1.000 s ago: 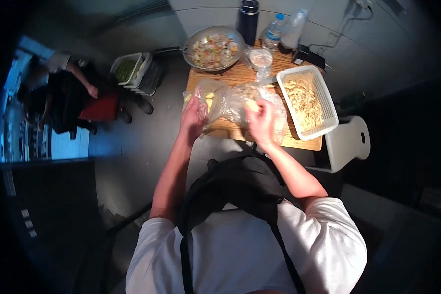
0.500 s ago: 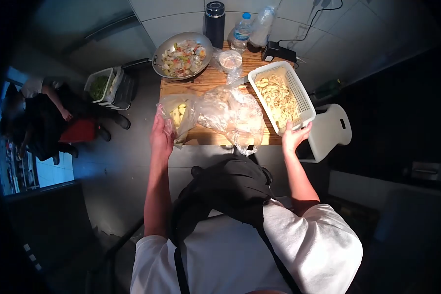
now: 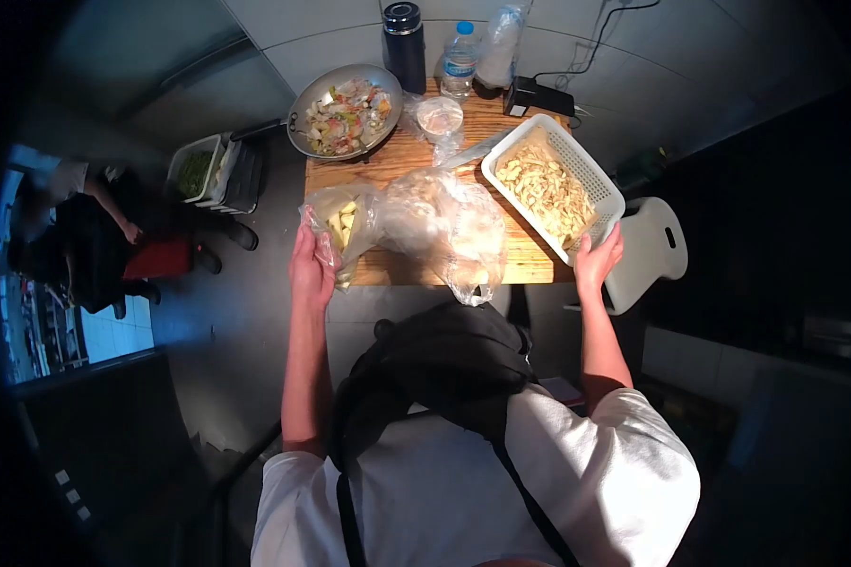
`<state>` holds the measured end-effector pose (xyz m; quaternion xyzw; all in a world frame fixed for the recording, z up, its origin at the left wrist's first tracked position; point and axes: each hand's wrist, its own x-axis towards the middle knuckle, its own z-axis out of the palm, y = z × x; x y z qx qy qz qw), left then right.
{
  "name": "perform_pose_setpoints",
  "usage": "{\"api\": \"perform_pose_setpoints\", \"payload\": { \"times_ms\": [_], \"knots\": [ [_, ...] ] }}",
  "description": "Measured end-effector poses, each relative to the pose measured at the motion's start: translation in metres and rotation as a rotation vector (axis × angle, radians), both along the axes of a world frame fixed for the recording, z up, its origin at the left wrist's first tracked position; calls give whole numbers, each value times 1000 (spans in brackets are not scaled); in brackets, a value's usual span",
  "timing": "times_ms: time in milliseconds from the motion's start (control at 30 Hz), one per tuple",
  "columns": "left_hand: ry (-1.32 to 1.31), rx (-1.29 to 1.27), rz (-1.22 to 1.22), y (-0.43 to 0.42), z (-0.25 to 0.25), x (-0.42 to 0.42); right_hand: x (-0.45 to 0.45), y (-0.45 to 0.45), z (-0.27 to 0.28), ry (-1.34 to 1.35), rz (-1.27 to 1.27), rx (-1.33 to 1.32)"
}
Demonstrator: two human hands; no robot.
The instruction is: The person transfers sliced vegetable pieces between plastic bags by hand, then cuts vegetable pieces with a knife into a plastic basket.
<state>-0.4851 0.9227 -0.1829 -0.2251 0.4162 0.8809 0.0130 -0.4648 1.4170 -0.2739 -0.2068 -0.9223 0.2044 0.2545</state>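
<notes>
My left hand (image 3: 310, 266) grips a clear plastic bag (image 3: 357, 248) with pale yellow pieces in it, at the table's front left. At the right, my right hand (image 3: 598, 260) is closed on the near corner of a white plastic basket (image 3: 588, 172), which holds pale sliced food (image 3: 545, 192) and sits slanted at the table's right edge. Between my hands a crumpled clear bag (image 3: 470, 236) lies on the wooden table (image 3: 525, 270), hanging slightly over its front edge. A knife-like blade (image 3: 473, 153) shows left of the basket.
A pan of chopped food (image 3: 303, 113), a dark flask (image 3: 404, 52), a water bottle (image 3: 460, 62), a small wrapped bowl (image 3: 440, 118) and a black adapter (image 3: 537, 97) stand at the back. A white stool (image 3: 654, 250) is right; a seated person (image 3: 90, 227) and crates (image 3: 239, 180) are left.
My right hand has left the middle bags and taken hold of the basket, whose near end has swung right. My left hand has moved left with its bag.
</notes>
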Motion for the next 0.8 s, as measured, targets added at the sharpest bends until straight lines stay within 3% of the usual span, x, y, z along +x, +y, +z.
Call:
{"api": "perform_pose_setpoints", "payload": {
  "times_ms": [33, 67, 133, 167, 200, 300, 367, 400, 433, 500, 533, 567, 633, 700, 800],
  "knots": [
    [10, -2, 13, -1, 0, 1, -1, -19, 18, 130, 58, 201],
    [2, -19, 47, -1, 2, 1, -2, -41, 32, 203, 254, 82],
    [-16, -54, 108, 0, 7, -5, 2, -80, 23, -257, 494, -518],
    [-3, -53, 105, -2, 9, -10, -2, -97, 19, -384, 721, -399],
    [11, -51, 103, -5, 11, -15, -1, -120, 25, -348, 779, -258],
    [-50, 6, 64, -21, 11, -33, -20, -143, -22, -270, 775, 119],
    [-97, 38, 51, -36, 13, -46, -43, -141, -82, -306, 756, -477],
    [-110, 51, 49, -42, 14, -52, -42, -153, -61, -275, 563, -674],
    [-123, 69, 41, -45, 17, -56, -48, -160, -53, -115, 488, -1068],
    [-29, 114, -44, -52, 28, -62, -53, -139, -15, -197, 494, -1583],
    [-8, 113, -60, -51, 39, -66, -51, -145, 41, -178, 403, -1648],
    [10, 113, -75, -50, 48, -68, -51, -136, 50, -124, 357, -1886],
    [52, 122, -107, -43, 57, -68, -49, -141, 116, -49, 349, -1818],
    [62, 110, -123, -31, 63, -68, -47, -129, 152, -92, 576, -1766],
    [159, 33, -248, -28, 31, -74, -45, -125, 151, -196, 739, -1659]
  ]
}}
